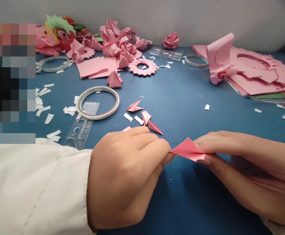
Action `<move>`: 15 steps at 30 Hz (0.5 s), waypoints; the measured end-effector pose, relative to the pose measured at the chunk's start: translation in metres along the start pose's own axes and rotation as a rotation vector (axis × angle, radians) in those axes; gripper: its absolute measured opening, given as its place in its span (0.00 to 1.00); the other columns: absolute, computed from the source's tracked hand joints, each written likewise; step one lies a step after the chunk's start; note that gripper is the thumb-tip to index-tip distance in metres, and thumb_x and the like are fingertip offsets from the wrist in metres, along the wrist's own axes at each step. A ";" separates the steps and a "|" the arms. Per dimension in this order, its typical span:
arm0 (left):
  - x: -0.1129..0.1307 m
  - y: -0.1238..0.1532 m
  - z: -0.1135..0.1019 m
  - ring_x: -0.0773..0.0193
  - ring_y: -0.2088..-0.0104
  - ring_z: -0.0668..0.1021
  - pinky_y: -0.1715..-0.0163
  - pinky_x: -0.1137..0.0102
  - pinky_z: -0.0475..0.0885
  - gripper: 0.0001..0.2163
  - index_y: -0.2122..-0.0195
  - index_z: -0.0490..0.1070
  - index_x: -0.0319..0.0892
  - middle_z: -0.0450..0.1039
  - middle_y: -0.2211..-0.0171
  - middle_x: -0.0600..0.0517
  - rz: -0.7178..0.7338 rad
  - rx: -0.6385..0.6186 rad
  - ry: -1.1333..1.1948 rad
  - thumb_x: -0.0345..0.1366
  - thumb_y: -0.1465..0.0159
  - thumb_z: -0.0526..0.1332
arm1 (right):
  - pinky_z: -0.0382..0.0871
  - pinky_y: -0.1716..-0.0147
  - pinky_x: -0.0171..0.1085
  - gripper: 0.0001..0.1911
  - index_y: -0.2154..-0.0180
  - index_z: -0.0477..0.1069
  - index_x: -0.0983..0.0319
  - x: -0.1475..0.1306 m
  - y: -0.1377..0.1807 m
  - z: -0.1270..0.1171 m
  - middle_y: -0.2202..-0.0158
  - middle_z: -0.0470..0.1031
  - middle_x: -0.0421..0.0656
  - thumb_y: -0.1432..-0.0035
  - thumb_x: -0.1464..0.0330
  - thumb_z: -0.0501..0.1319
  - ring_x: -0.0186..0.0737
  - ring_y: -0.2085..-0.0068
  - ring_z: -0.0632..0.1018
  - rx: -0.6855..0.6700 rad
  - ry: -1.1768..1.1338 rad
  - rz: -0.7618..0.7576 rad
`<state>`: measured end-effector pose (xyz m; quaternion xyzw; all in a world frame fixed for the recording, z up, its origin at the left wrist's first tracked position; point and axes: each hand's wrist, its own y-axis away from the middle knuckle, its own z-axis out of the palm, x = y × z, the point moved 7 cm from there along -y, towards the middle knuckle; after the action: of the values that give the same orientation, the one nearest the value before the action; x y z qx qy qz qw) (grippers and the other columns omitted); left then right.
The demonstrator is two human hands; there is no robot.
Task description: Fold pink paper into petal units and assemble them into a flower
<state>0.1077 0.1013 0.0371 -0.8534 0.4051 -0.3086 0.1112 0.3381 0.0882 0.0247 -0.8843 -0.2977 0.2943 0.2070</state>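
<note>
Between my two hands, just above the blue tabletop, is a small folded piece of pink paper (188,150). My left hand (130,173) pinches its left tip between thumb and fingers. On the other side, my right hand (240,163) grips the right edge, thumb below and fingers above. Just beyond my left hand lie small folded pink paper pieces, one (134,106) farther off and another (154,126) close to my knuckles. White paper strips (139,120) are scattered beside them.
A roll of double-sided tape (118,104) lies partly over a clear ruler (83,130) at left. Crumpled pink paper shapes (119,42) pile up along the wall. A toothed pink paper ring (152,68) sits mid-back. Pink sheets (260,88) stack at right.
</note>
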 end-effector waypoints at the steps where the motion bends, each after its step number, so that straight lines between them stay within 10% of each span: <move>1: 0.000 0.000 0.000 0.61 0.74 0.67 0.73 0.62 0.63 0.16 0.63 0.66 0.49 0.67 0.72 0.57 -0.001 0.003 -0.002 0.21 0.21 0.55 | 0.94 0.64 0.41 0.05 0.43 0.89 0.40 -0.004 -0.006 0.001 0.60 0.94 0.39 0.15 0.56 0.77 0.49 0.66 0.94 -0.026 0.001 -0.027; 5: 0.000 0.000 -0.001 0.63 0.74 0.66 0.73 0.63 0.62 0.16 0.65 0.66 0.48 0.65 0.72 0.58 0.018 0.026 -0.014 0.21 0.22 0.54 | 0.91 0.62 0.27 0.09 0.40 0.79 0.44 -0.018 -0.019 0.012 0.56 0.97 0.34 0.04 0.64 0.61 0.34 0.68 0.92 -0.113 -0.006 -0.122; 15: -0.002 0.001 -0.002 0.60 0.65 0.83 0.64 0.63 0.76 0.18 0.54 0.81 0.46 0.86 0.63 0.56 -0.019 0.014 0.010 0.24 0.13 0.53 | 0.94 0.57 0.29 0.12 0.43 0.83 0.41 -0.013 -0.008 0.010 0.57 0.97 0.32 0.03 0.59 0.60 0.36 0.72 0.91 0.009 -0.008 -0.105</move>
<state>0.1049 0.1026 0.0377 -0.8549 0.3953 -0.3167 0.1122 0.3194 0.0875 0.0266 -0.8653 -0.3433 0.2878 0.2249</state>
